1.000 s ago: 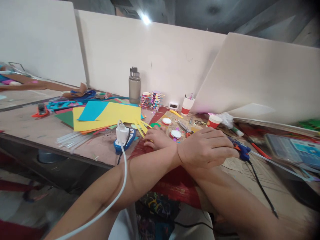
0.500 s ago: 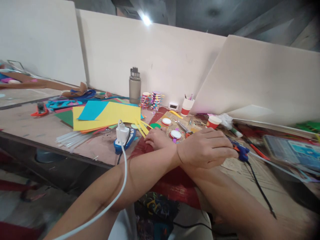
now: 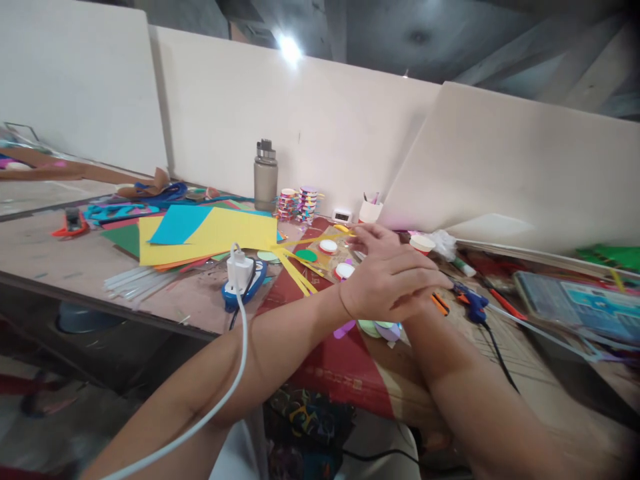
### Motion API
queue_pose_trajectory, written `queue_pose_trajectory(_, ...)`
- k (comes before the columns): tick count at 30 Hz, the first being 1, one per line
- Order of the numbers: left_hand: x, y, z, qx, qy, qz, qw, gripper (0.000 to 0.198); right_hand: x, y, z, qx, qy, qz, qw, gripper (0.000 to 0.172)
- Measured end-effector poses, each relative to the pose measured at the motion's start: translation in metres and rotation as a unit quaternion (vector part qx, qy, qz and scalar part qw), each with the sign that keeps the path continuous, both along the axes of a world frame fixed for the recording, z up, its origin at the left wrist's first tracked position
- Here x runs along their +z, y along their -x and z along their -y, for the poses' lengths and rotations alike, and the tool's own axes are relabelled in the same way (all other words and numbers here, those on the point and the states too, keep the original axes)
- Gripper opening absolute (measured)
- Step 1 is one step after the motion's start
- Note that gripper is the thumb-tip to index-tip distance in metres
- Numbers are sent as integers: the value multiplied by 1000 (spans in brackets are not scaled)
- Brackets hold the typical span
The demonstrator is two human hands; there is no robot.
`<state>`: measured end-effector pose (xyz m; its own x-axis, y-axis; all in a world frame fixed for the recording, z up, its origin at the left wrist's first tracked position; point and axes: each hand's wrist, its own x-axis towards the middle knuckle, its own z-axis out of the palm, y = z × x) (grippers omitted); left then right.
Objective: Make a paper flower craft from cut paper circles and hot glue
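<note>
My forearms cross, so my left hand point(image 3: 393, 283) is on the right, over my right wrist. Its fingers stretch toward a blue glue gun point(image 3: 473, 301), apart from it. Beyond and partly behind it, my right hand point(image 3: 371, 237) pinches the end of a yellow paper strip point(image 3: 313, 238), which runs left toward other yellow strips point(image 3: 296, 272) on the red board. White-topped red paper rounds point(image 3: 328, 247) and a green disc point(image 3: 306, 255) lie near. Purple and pale green paper discs point(image 3: 387, 331) show below my left hand.
Coloured paper sheets point(image 3: 235, 228), clear glue sticks point(image 3: 133, 283) and a blue power strip point(image 3: 257, 277) with a white plug lie left. A bottle point(image 3: 265, 177), ring stacks point(image 3: 307, 205), small clock point(image 3: 342, 216) and cups point(image 3: 421, 243) stand behind. A plastic case point(image 3: 575, 303) lies right.
My right hand has moved right and farther away, with a yellow strip now stretched from it. My left hand has drawn back left from the glue gun, which stays put.
</note>
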<state>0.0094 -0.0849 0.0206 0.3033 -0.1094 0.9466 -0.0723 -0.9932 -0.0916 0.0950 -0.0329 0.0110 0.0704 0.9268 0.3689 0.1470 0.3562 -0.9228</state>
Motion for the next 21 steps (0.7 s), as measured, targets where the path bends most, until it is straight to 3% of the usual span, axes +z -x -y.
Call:
queue_pose_trajectory(3, 1, 0, 4, -10, 136, -3, 991, 18, 11, -25, 0, -34, -21, -104, 994, 27)
queue_pose_trajectory(5, 1, -1, 2, 2, 268, -14, 963, 20, 15, -35, 3, -45, -27, -174, 983, 28)
queue_pose_trajectory(7, 0, -4, -7, 7, 425, 11, 905, 27, 17, -41, 10, -39, -28, -240, 970, 26)
queue_pose_trajectory(10, -3, -7, -25, -22, 608, 58, 792, 36, 14, -45, 23, -12, -29, -297, 954, 19)
queue_pose_trajectory(12, -5, -8, -35, -49, 659, 76, 747, 36, 10, -44, 31, -4, -19, -312, 950, 17)
queue_pose_trajectory(13, -5, -7, -39, -52, 666, 94, 738, 33, 8, -43, 35, -4, -8, -316, 949, 17)
queue_pose_trajectory(16, -1, -3, -45, -86, 633, 140, 757, 29, 4, -40, 40, 19, 32, -309, 950, 17)
queue_pose_trajectory(21, 7, 8, -56, -148, 681, 164, 698, 24, 6, -43, 41, 94, 68, -222, 968, 22)
